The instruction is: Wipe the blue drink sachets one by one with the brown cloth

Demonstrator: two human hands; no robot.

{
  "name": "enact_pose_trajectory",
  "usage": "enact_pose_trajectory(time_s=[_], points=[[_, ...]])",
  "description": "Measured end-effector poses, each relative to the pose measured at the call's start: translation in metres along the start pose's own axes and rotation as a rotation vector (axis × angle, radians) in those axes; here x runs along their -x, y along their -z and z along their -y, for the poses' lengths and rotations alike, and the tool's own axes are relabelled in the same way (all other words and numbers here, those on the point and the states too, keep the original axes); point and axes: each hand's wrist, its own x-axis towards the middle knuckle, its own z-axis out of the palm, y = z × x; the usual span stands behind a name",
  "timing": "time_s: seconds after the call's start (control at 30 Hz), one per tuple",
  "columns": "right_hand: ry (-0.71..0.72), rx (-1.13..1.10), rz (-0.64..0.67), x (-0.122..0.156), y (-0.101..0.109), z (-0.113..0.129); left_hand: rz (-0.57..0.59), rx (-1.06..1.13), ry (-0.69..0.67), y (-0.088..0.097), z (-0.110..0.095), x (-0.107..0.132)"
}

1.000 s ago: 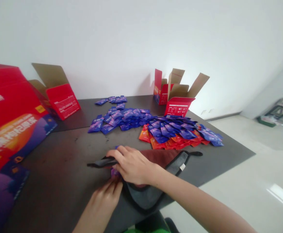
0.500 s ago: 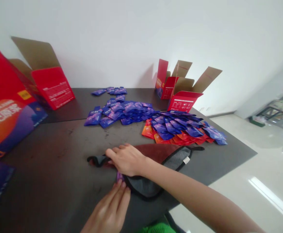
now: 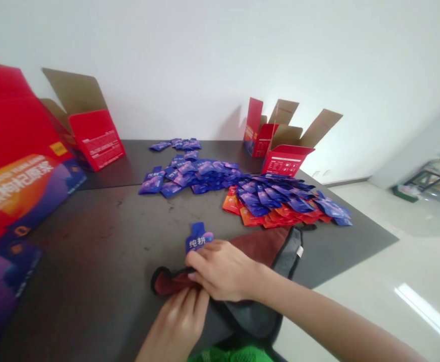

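Note:
My right hand (image 3: 222,269) is closed on a small blue sachet (image 3: 198,238) with white characters, holding it just above the dark table (image 3: 102,236). Under that hand lies a cloth (image 3: 259,246), dark red on one side and grey with a black edge on the other. My left hand (image 3: 178,324) rests at the cloth's near folded edge, fingers together and pressed on it. Further back a heap of blue sachets (image 3: 193,173) lies on the table, and to the right another heap of blue sachets over orange ones (image 3: 280,203).
A large red and purple carton (image 3: 12,171) fills the left side. An open red box (image 3: 87,125) stands behind it. Two open red boxes (image 3: 280,141) stand at the back right near the wall. The table's right edge drops to a pale shiny floor (image 3: 393,271).
My right hand has drawn a blue sachet out from the cloth and raised it. The cloth has been pulled closer to me and bunched. My left hand stayed at its near edge.

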Motion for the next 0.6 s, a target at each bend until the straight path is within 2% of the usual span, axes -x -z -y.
enact_pose_trajectory(time_s=[0.1,0.2,0.37,0.5,0.6], points=[[0.037,0.064,0.033,-0.011,-0.022,-0.005,-0.078,-0.04,-0.045,0.0,0.0,-0.001],[0.057,0.103,0.016,-0.03,-0.033,-0.016,-0.086,-0.027,-0.091,-0.002,0.001,-0.002],[-0.091,0.112,0.039,-0.064,-0.038,-0.045,-0.092,0.024,-0.06,-0.003,0.001,-0.008],[-0.205,0.129,0.007,-0.076,-0.025,-0.059,-0.005,-0.001,-0.042,-0.002,-0.002,-0.009],[-0.219,0.122,-0.071,-0.057,0.004,-0.047,0.071,-0.035,-0.052,-0.001,-0.004,-0.008]])
